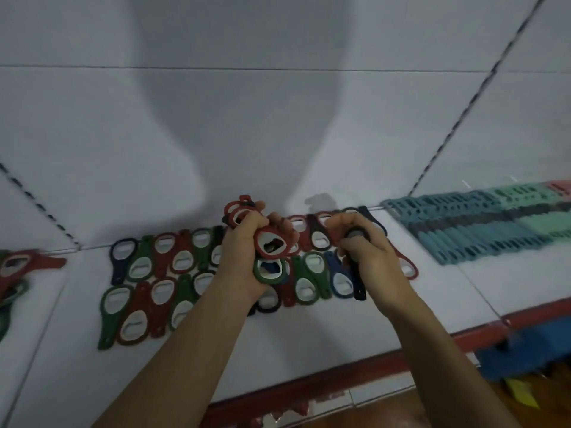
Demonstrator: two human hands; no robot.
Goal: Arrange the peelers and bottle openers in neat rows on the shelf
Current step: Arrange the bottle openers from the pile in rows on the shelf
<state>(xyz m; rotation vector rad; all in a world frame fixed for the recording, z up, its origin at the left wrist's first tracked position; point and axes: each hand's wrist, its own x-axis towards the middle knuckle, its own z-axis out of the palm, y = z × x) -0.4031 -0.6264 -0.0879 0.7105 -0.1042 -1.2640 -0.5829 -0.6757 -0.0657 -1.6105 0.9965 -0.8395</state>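
- A white shelf [309, 344] with a red front edge [340, 376] is seen from above, over a person's two bare forearms.
- Bottle openers [154, 273] lie flat on the shelf in two overlapping rows, running from left of centre to behind the hands.
- Each opener is a flat plastic piece with a rounded loop head, a pale metal insert inside the loop and a short tapering handle. The colours are red, dark green, navy blue and black.
- The left hand [244, 251] is curled round a bunch of openers [272, 244] and holds it just above the rows. A red loop faces the camera, a green one sits below it and more red loops stick out past the fingers.
- The right hand [374, 257] is closed round a single black opener [359, 288]. The opener's ends stick out above and below the fist.
- The two hands are near each other but do not touch.
- The peelers [482, 233] lie well to the right on the same shelf, packed tight in bands of teal, dark blue and mint green. They are too blurred to show detail.
- A loose heap of red and green openers [18, 268] lies at the far left edge.
- A white back panel [92, 118] rises behind the shelf, with a broad grey shadow across it.
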